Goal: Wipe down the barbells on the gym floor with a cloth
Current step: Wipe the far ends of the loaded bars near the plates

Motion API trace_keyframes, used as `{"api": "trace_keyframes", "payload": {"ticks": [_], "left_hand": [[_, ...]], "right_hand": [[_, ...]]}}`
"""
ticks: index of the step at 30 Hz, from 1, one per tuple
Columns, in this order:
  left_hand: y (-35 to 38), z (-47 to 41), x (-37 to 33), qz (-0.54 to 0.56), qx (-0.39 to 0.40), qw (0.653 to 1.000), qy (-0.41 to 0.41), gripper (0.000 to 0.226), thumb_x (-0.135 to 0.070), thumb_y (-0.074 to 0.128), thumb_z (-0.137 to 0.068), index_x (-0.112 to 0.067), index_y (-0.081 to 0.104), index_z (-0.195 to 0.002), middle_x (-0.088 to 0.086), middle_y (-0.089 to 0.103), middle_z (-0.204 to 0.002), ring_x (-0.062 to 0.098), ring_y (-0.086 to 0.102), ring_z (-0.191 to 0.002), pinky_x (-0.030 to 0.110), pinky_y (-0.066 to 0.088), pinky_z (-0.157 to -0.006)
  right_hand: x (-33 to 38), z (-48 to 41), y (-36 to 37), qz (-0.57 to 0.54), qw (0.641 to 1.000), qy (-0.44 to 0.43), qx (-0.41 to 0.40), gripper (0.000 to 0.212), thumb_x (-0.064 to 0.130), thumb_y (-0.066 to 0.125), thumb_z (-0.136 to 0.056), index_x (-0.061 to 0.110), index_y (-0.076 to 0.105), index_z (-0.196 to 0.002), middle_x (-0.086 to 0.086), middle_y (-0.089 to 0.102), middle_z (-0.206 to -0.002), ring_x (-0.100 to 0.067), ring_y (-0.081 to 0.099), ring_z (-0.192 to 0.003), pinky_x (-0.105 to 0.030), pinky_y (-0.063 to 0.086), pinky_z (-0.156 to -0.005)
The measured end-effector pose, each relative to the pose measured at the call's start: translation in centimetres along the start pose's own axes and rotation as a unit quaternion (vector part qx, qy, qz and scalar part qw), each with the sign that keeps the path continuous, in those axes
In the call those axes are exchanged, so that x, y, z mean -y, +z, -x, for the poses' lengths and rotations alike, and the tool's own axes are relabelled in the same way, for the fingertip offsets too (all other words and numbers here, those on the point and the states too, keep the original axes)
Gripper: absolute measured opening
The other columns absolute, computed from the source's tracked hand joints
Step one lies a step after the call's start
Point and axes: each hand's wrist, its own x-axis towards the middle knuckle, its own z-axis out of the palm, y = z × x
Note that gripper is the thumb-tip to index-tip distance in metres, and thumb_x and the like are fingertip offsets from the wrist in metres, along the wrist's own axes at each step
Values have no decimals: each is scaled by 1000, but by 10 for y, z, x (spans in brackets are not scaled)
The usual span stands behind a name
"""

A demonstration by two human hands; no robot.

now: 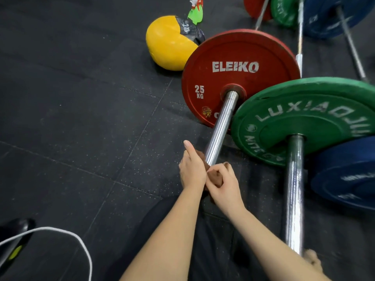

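Observation:
A steel barbell sleeve [221,126] sticks out of a red 25 kg plate [239,57] toward me. A brown cloth [216,177] is wrapped round the near end of that sleeve. My left hand [192,171] grips the cloth-covered end from the left, with the thumb pointing up. Pressed against it from the right, my right hand [223,183] pinches a fold of the cloth. A second bar [294,189] with a green plate [304,118] and a blue plate [345,175] lies to the right.
A yellow and black medicine ball [170,41] lies behind the red plate, with a green spray bottle [195,13] beyond it. More bars and plates [324,15] are at the top right. A white cable [60,234] loops at the bottom left on the black rubber floor.

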Motion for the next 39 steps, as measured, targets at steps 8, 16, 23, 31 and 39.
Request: {"api": "trace_keyframes", "payload": {"ticks": [8, 16, 23, 31, 39], "left_hand": [[-3, 1, -1, 43, -21, 999, -13, 84, -82, 7, -93, -23, 65, -108, 5, 56, -144, 26, 37, -144, 49, 29, -117], [-5, -3, 1, 102, -50, 992, -48, 101, -95, 8, -77, -22, 69, -111, 1, 67, -114, 26, 62, -109, 55, 45, -106], [-4, -5, 3, 82, -38, 996, -28, 77, -79, 17, -96, -24, 58, -129, -1, 57, -122, 23, 52, -115, 43, 38, -94], [-2, -6, 3, 14, -50, 999, -11, 77, -70, 15, -102, -17, 70, -94, -10, 62, -95, 18, 45, -113, 41, 36, -91], [1, -10, 4, 4, -61, 998, -24, 68, -67, 19, -103, -17, 65, -100, -2, 60, -108, 15, 41, -105, 39, 31, -86]], "right_hand": [[9, -40, -12, 15, 1000, 24, 4, 13, 34, 78, -89, 30, 66, -88, 2, 54, -101, 0, 54, -93, -2, 36, -78], [6, -28, -48, 68, 960, 0, 272, 16, 41, 85, -81, 32, 71, -83, 15, 69, -90, 4, 57, -104, -20, 38, -102], [15, -64, -45, 139, 982, -36, 125, 14, 41, 82, -81, 40, 69, -83, 6, 60, -96, -8, 59, -93, -31, 48, -87], [57, -91, -92, 235, 908, -2, 348, 27, 14, 79, -72, 33, 72, -90, 10, 72, -90, -10, 67, -84, -30, 55, -84], [79, -104, -96, -221, 975, -7, 20, 33, -6, 55, -79, 17, 73, -94, -8, 73, -102, -18, 69, -93, -33, 58, -80]]}}
